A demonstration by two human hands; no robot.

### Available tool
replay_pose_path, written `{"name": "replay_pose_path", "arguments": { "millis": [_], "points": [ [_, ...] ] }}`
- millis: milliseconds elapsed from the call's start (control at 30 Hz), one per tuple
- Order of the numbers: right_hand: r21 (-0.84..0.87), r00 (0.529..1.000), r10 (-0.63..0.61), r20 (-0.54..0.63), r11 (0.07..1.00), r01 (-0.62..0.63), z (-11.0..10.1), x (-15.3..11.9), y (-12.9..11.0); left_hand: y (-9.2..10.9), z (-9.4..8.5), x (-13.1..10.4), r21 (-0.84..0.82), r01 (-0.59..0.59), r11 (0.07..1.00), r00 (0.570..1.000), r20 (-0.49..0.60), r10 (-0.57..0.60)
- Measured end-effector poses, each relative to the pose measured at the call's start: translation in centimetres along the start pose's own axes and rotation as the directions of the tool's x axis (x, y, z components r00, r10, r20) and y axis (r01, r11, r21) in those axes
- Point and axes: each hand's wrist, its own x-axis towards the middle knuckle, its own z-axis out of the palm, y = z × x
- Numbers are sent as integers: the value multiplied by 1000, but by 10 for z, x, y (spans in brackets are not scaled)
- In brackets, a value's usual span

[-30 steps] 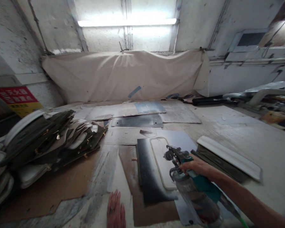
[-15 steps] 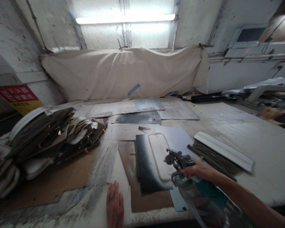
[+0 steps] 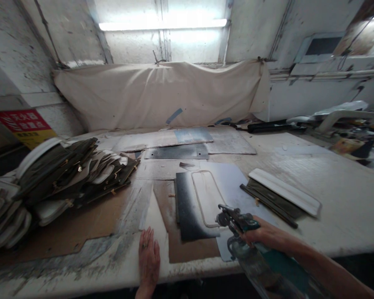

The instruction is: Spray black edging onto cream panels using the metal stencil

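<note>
My left hand [image 3: 148, 258] lies flat on the pale table near its front edge, fingers stretched out and a ring on one of them. Closed around the handle of a spray gun [image 3: 237, 220] is my right hand [image 3: 262, 234]. The gun's nozzle is at the lower right of a white rounded panel [image 3: 206, 199], framed by a dark sheet [image 3: 187, 207] with a whitish sprayed band. Under that sheet are brown board [image 3: 193, 251] and pale sheets. To the right lies a dark green fabric piece [image 3: 272, 199] with a white panel and a zipper pull.
Dark green and white zippered pieces [image 3: 71, 174] are heaped on brown cardboard [image 3: 106, 220] at the left. Flat boards [image 3: 233, 141] lie at the back before a hanging beige cloth [image 3: 156, 95]. Tools and clutter [image 3: 352, 133] stand at the far right.
The view has shifted slightly, so the table items appear higher and a little further left. The spray gun sits a little lower relative to the white panel. My left hand remains flat on the table.
</note>
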Motion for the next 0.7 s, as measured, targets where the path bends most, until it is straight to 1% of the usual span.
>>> {"name": "replay_pose_path", "arguments": {
  "millis": [100,167,367,467,567,633,700],
  "points": [
    [16,1000,-7,-22,1000,7,2,-4,1,2,-1,-1,-11,5,1000,1000,0,-5],
    [26,998,-25,-55,999,27,0,3,-3,3,-2,-1,-13,8,1000,1000,-2,-8],
    [60,988,-53,-145,996,62,-14,54,-26,3,-4,-4,-3,6,1000,1000,-27,-6],
    [107,982,-48,-183,992,68,-25,68,-36,2,-4,-6,10,8,1000,1000,-26,-8],
    [147,974,-34,-223,987,68,-36,64,-34,0,-3,-7,6,6,1000,999,-35,-6],
    [162,973,-8,-231,986,46,-41,53,-24,-2,-3,-7,-1,0,1000,999,-43,0],
    [163,977,21,-211,986,14,-41,39,-10,-5,-2,-8,-12,-6,1000,999,-52,5]
  ]
}}
